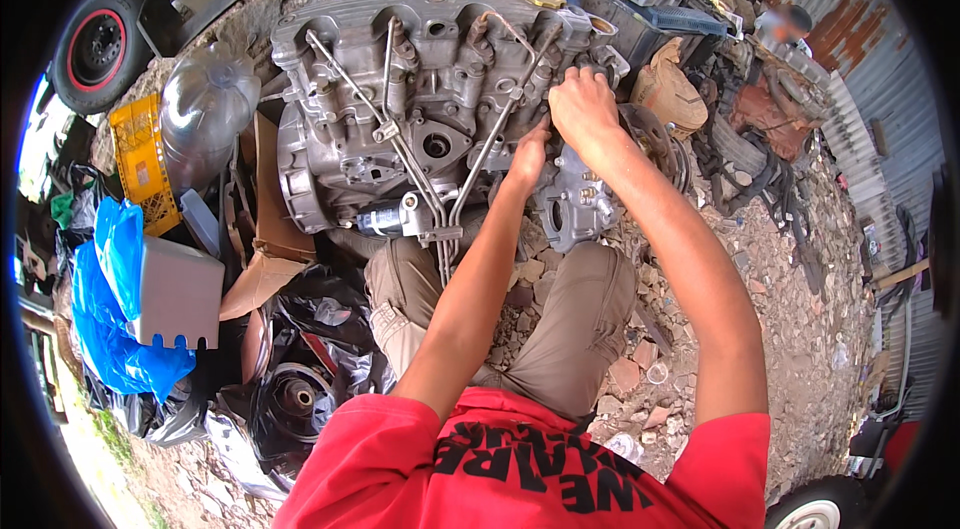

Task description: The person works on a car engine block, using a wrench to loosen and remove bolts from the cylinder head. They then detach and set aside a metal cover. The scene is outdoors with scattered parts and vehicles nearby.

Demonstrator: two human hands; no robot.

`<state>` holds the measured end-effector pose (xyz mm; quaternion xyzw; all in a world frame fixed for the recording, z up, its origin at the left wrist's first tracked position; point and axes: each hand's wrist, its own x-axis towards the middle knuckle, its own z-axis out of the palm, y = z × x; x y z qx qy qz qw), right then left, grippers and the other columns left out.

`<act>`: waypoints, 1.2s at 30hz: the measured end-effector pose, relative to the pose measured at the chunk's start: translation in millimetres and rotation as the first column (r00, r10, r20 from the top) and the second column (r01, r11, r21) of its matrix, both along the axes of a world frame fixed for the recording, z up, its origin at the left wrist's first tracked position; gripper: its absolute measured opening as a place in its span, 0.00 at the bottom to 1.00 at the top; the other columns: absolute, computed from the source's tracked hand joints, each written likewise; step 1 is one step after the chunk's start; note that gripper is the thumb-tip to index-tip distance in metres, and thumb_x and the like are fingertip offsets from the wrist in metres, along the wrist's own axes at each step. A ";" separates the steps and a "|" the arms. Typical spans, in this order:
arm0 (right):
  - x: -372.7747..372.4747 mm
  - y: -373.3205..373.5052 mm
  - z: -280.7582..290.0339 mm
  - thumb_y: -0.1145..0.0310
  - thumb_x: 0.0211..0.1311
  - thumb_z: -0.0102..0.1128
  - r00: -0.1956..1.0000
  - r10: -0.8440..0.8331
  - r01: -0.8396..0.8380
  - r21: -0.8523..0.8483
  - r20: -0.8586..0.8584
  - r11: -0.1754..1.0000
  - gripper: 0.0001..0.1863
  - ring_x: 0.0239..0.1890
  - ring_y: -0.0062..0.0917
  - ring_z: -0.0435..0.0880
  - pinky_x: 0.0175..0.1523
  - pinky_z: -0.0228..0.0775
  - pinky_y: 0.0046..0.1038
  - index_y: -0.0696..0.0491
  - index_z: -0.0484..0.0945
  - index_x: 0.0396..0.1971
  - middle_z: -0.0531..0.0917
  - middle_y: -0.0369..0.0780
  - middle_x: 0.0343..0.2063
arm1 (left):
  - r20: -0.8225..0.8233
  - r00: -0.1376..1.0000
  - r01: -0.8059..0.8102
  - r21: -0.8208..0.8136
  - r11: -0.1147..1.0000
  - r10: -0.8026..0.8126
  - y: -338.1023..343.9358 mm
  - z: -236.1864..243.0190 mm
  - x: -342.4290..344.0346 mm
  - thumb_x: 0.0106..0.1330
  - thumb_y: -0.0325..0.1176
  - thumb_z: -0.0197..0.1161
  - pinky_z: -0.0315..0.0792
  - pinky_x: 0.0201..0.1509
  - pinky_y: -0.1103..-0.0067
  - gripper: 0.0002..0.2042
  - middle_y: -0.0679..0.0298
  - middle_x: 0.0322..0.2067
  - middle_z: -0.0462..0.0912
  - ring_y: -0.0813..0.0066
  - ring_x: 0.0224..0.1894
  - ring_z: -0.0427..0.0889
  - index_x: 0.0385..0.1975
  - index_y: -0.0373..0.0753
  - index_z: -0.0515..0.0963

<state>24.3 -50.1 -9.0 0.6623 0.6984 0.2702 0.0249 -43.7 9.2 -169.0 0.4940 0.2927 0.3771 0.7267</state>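
A large grey metal engine (370, 144) stands upright in front of my knees. Thin metal fuel pipes (415, 174) run down its face and meet near the bottom. My right hand (585, 109) is at the engine's right end, its fingers curled over something that the hand hides. Just below and to the left, my left hand (530, 149) is closed against the same end; its fingertips are mostly out of sight. Under both hands sits a grey cast-metal housing (580, 194) with bolts and a round opening. A silver and black cylindrical part (382, 220) is fixed low on the engine.
A yellow crate (146, 164), a large clear plastic bottle (210, 104) and a cardboard box (275, 199) crowd the left. Blue plastic bags (118, 299) lie nearer. At right are a sack (672, 89), loose rubble (740, 289) and a corrugated wall (885, 59). Another person (785, 26) is behind.
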 end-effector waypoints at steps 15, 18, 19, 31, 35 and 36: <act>-4.1 -22.5 -8.3 0.72 0.48 0.59 0.992 0.050 -0.062 -0.101 -0.116 0.993 0.07 0.40 0.39 0.81 0.47 0.73 0.36 0.58 0.83 0.23 0.82 0.48 0.32 | 0.105 0.985 -0.129 -0.061 0.990 0.135 2.8 2.3 -1.3 0.65 0.28 0.48 0.71 0.49 0.80 0.22 0.58 0.46 0.80 0.74 0.44 0.78 0.59 0.27 0.67; 7.4 -19.0 -6.9 0.75 0.47 0.58 0.858 -0.031 -0.040 -0.126 -0.512 0.991 0.06 0.31 0.49 0.83 0.39 0.76 0.43 0.63 0.79 0.20 0.81 0.56 0.24 | 0.117 0.958 -0.245 -0.139 0.959 0.262 10.4 -13.1 9.0 0.63 0.28 0.51 0.70 0.50 0.81 0.20 0.57 0.46 0.80 0.73 0.45 0.78 0.54 0.26 0.72; 7.7 -17.9 -7.6 0.75 0.47 0.58 0.863 -0.035 -0.030 -0.120 -0.505 0.992 0.06 0.30 0.49 0.83 0.39 0.76 0.44 0.64 0.78 0.21 0.81 0.57 0.24 | 0.081 0.951 -0.295 -0.065 0.953 0.300 7.4 -11.0 12.5 0.61 0.27 0.51 0.68 0.55 0.79 0.22 0.53 0.49 0.79 0.68 0.50 0.77 0.55 0.24 0.71; -5.0 -13.9 -7.7 0.77 0.41 0.61 0.878 -0.069 0.038 -0.075 -0.474 0.996 0.05 0.32 0.48 0.84 0.41 0.77 0.41 0.63 0.80 0.20 0.82 0.56 0.25 | 0.112 0.891 -0.423 -0.151 0.894 0.440 -9.8 5.3 16.0 0.55 0.23 0.46 0.69 0.53 0.79 0.26 0.51 0.47 0.79 0.68 0.47 0.78 0.56 0.22 0.69; -8.6 -12.0 -5.6 0.75 0.42 0.62 0.890 -0.107 0.075 -0.091 -0.443 0.993 0.06 0.34 0.46 0.84 0.42 0.77 0.40 0.62 0.81 0.20 0.82 0.54 0.25 | 0.069 0.934 -0.333 -0.186 0.924 0.350 -16.5 23.2 13.9 0.53 0.22 0.45 0.70 0.49 0.78 0.26 0.52 0.44 0.80 0.67 0.44 0.78 0.55 0.22 0.69; -10.1 -12.1 -5.9 0.75 0.43 0.62 0.889 -0.119 0.083 -0.100 -0.441 0.992 0.06 0.34 0.46 0.84 0.42 0.77 0.40 0.62 0.81 0.21 0.83 0.54 0.26 | 0.070 0.947 -0.293 -0.212 0.932 0.313 -10.8 25.8 12.2 0.53 0.22 0.45 0.70 0.48 0.78 0.26 0.52 0.44 0.80 0.67 0.43 0.78 0.55 0.22 0.69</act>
